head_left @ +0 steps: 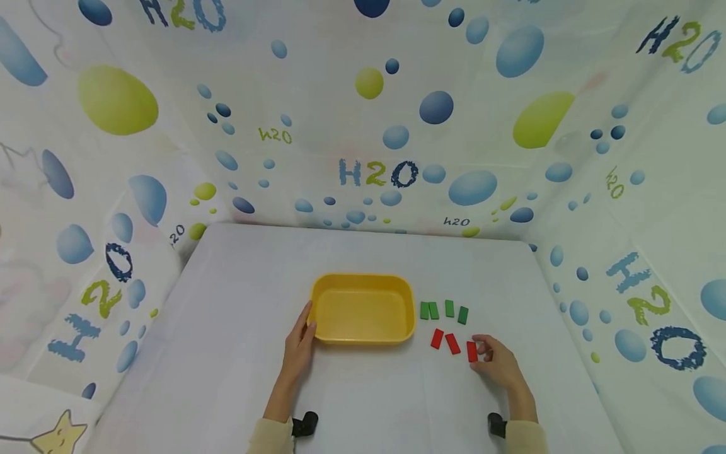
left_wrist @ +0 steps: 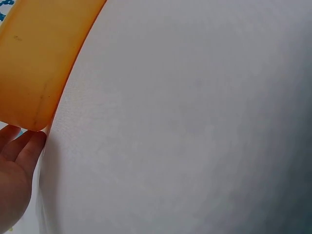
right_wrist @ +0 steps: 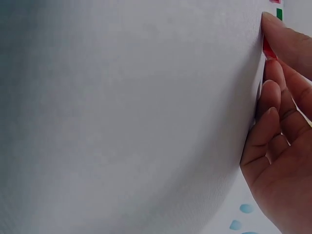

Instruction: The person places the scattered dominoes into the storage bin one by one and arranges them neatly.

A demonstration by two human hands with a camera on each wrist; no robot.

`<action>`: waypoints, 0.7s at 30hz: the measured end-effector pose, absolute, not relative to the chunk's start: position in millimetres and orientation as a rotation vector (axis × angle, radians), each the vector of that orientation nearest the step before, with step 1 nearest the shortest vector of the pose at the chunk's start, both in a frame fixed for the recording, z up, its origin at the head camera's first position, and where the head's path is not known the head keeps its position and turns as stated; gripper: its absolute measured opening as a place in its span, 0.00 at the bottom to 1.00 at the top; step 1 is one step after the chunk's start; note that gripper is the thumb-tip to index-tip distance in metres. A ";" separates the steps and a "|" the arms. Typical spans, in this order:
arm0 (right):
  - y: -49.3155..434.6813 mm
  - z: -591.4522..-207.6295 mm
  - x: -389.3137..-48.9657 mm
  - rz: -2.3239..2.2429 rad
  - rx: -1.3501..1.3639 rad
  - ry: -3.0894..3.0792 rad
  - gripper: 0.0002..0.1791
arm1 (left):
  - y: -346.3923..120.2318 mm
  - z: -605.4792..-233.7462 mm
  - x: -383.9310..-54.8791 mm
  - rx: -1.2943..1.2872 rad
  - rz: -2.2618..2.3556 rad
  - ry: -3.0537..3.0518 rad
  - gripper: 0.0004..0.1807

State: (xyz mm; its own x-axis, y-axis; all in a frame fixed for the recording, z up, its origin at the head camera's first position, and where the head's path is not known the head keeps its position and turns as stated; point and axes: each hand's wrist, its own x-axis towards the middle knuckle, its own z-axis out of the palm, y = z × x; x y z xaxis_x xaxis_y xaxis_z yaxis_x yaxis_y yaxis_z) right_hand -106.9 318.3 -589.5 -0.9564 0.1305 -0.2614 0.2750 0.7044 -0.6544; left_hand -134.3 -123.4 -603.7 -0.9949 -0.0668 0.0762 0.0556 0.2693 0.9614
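Note:
A yellow tray (head_left: 363, 341) sits on the white tabletop. My left hand (head_left: 299, 347) rests against its left side near the front corner, fingers fairly straight; in the left wrist view the fingertips touch the tray's outer wall (left_wrist: 39, 63). To the right of the tray, my right hand (head_left: 499, 362) has thumb and index finger at the two ends of a small red block (head_left: 472, 352). Part of that red block (right_wrist: 268, 50) shows between thumb and finger in the right wrist view. The other fingers are bent by the table surface.
Two more red blocks, one (head_left: 437, 338) and another (head_left: 452, 343), lie left of the right hand. Several green blocks (head_left: 449, 308) lie in a row behind them, beside the tray. A patterned curtain (head_left: 317, 126) surrounds the table (head_left: 227, 353) at the back and sides.

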 end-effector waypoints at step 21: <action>315.4 -587.6 -102.5 -1.167 0.424 2.671 0.25 | -123.0 -602.8 -133.3 0.022 -1.841 -2.435 0.28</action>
State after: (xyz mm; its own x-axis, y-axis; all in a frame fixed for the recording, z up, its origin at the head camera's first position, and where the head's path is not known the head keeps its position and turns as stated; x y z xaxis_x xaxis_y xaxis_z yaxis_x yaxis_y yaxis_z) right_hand -102.5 315.4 -587.6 -0.9398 0.1812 -0.2898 0.3358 0.6479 -0.6837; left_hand -133.3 -123.0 -602.8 -0.9960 -0.0646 0.0618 0.0418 0.2740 0.9608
